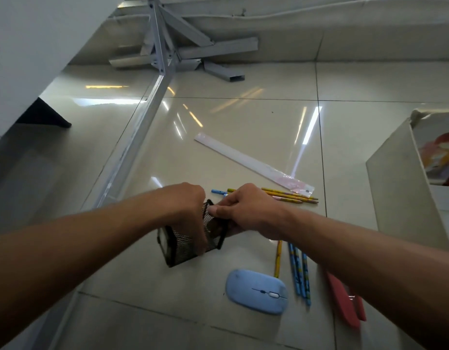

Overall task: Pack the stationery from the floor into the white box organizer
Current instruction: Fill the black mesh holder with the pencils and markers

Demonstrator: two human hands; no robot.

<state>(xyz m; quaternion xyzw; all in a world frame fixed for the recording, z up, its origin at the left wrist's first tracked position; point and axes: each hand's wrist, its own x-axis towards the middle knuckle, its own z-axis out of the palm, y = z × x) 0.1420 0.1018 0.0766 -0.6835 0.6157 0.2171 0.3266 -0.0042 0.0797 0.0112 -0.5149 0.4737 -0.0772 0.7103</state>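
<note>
Both hands are on the black mesh pen holder [183, 248], low centre on the tiled floor [243, 117]. The left hand [185, 200] grips it from above, fingers curled down over the mesh. The right hand [248, 208] pinches its far upper corner, thumb on the rim. The holder is tilted, long axis running from near-left to far-right; cannot tell if it touches the floor or which end is the mouth.

Three yellow pencils [289, 195] lie just beyond the right hand, roughly side by side, tips pointing right. A blue pen [218, 191] pokes out left of them. The white ruler [243, 160] in a clear sleeve lies farther out, long axis far-left to near-right.

Near side: one yellow pencil [277, 258] and three blue pencils [299, 274] lie almost straight toward the camera, partly under the right forearm. The blue mouse [256, 290] sits just left of them, buttons pointing right. A red item [344, 301] is half hidden by the right forearm; type unclear.

The white box organizer [395, 188] stands at the right edge, well apart from the holder, with colourful contents blurred. Grey metal bars [193, 46] lie piled at the far wall.
</note>
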